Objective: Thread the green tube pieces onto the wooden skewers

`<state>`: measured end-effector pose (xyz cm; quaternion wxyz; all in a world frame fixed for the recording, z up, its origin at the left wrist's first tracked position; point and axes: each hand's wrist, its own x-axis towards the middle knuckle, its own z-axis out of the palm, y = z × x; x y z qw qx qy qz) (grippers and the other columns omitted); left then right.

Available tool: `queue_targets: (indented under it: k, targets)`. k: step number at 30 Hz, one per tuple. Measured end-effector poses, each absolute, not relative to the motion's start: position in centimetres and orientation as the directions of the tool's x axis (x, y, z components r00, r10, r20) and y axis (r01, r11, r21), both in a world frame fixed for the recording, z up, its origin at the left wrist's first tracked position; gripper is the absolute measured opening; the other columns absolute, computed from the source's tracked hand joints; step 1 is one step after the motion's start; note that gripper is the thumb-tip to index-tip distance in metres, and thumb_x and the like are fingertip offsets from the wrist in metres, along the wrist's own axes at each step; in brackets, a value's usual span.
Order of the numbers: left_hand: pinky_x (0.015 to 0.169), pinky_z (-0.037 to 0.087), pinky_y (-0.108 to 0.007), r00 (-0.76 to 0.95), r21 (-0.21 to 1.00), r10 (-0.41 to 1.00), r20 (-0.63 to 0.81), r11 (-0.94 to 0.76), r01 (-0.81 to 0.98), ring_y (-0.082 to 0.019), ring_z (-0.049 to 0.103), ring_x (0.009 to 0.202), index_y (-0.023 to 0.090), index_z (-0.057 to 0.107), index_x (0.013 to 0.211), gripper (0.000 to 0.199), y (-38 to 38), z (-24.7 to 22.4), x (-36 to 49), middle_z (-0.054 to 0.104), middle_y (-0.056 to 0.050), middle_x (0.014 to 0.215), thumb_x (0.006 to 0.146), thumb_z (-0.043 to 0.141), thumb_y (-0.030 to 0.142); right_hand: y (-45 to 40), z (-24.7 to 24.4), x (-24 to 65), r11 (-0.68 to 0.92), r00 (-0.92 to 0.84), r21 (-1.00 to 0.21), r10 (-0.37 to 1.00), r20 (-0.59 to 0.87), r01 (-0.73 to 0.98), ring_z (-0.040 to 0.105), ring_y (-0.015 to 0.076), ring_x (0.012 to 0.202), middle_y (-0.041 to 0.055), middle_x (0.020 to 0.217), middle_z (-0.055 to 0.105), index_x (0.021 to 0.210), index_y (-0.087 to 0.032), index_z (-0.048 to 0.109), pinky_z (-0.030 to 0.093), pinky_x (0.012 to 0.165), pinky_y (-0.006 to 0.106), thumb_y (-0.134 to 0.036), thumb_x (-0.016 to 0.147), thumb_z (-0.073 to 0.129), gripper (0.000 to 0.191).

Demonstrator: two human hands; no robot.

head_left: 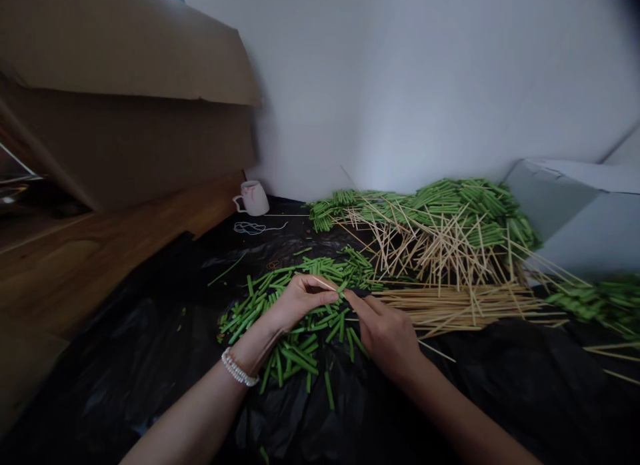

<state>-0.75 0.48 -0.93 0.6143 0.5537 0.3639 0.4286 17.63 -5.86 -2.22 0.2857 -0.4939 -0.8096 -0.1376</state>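
As seen from the head camera, find both forearms reaching in from below and converging over a black plastic sheet (170,358). Note left hand (300,298) angled up and to the right, wrist nearly straight, with a white beaded bracelet (239,368) around it. Record left thumb and forefinger drawn together, clamped at the tips on a short green stem segment (342,290), with the remaining fingers largely hidden. Note right hand (390,332) reaching up and to the left, back of the hand uppermost, forefinger extended to the same segment; cannot tell the closure of the right fingers, with the thumb hidden beneath.

Locate the held segment between the two sets of fingertips, above the right side of a loose pile of cut green stems (305,360). Find bamboo skewers (470,305) just beside the right hand, laid roughly parallel. Behind these, observe a heap of green-tipped skewers (450,238), crossed at many angles, near a white wall (425,85). At right, note a pale box (570,205).

Toward the rear left, record a white mug (255,198) bearing a reddish marking, too small to read, with looped white cord (255,228) lying before it. At upper left, note a brown cardboard box (125,132).
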Motion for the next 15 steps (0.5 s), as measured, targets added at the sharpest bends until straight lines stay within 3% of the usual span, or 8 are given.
queue_targets:
  k: [4, 7, 11, 15]
  targets:
    - [0.075, 0.049, -0.029, 0.379, 0.998, 0.924, 0.059, -0.052, -0.03, -0.017, 0.065, 0.075, 0.016, 0.077, 0.079, 0.02, 0.7, -0.5, -1.2, 0.073, -0.006, 0.082, 0.065, 0.081, 0.03, -5.5, -2.2, 18.3, 0.449, -0.348, -0.009, 0.706, 0.617, 0.894, 0.058, 0.0113, 0.06, 0.0008, 0.075, 0.065, 0.124, -0.02, 0.06, 0.038, 0.056, 0.024, -0.012, 0.09, 0.041, 0.04]
    - [0.081, 0.048, -0.032, 0.368, 0.96, 0.914, 0.172, -0.239, 0.144, -0.021, 0.065, 0.084, 0.018, 0.077, 0.089, 0.019, 1.4, 0.1, -2.3, 0.073, -0.008, 0.091, 0.075, 0.073, 0.031, -4.9, -2.2, 19.8, 0.379, -0.285, -0.009, 0.71, 0.644, 0.925, 0.059, 0.0115, 0.062, 0.0014, 0.081, 0.067, 0.126, -0.02, 0.059, 0.038, 0.055, 0.025, -0.011, 0.088, 0.042, 0.042]
    - [0.083, 0.045, -0.032, 0.502, 0.723, 0.803, 0.319, -0.549, 0.419, -0.02, 0.062, 0.086, 0.023, 0.077, 0.085, 0.011, 2.1, -0.1, -3.6, 0.069, -0.006, 0.088, 0.079, 0.068, 0.024, -4.2, -2.4, 21.3, 0.322, -0.25, 0.0, 0.737, 0.628, 0.947, 0.059, 0.0115, 0.063, 0.0015, 0.089, 0.068, 0.129, -0.022, 0.056, 0.038, 0.055, 0.025, -0.012, 0.086, 0.043, 0.046]
    - [0.088, 0.04, -0.034, 0.597, 0.506, 0.746, 0.295, -0.652, 0.565, -0.021, 0.057, 0.092, 0.026, 0.076, 0.089, 0.014, 2.1, -0.6, -3.8, 0.065, -0.005, 0.092, 0.079, 0.066, 0.021, -4.1, -2.6, 21.5, 0.324, -0.264, 0.011, 0.749, 0.608, 0.946, 0.059, 0.0114, 0.064, 0.0019, 0.089, 0.068, 0.129, -0.023, 0.056, 0.039, 0.057, 0.024, -0.012, 0.086, 0.042, 0.046]
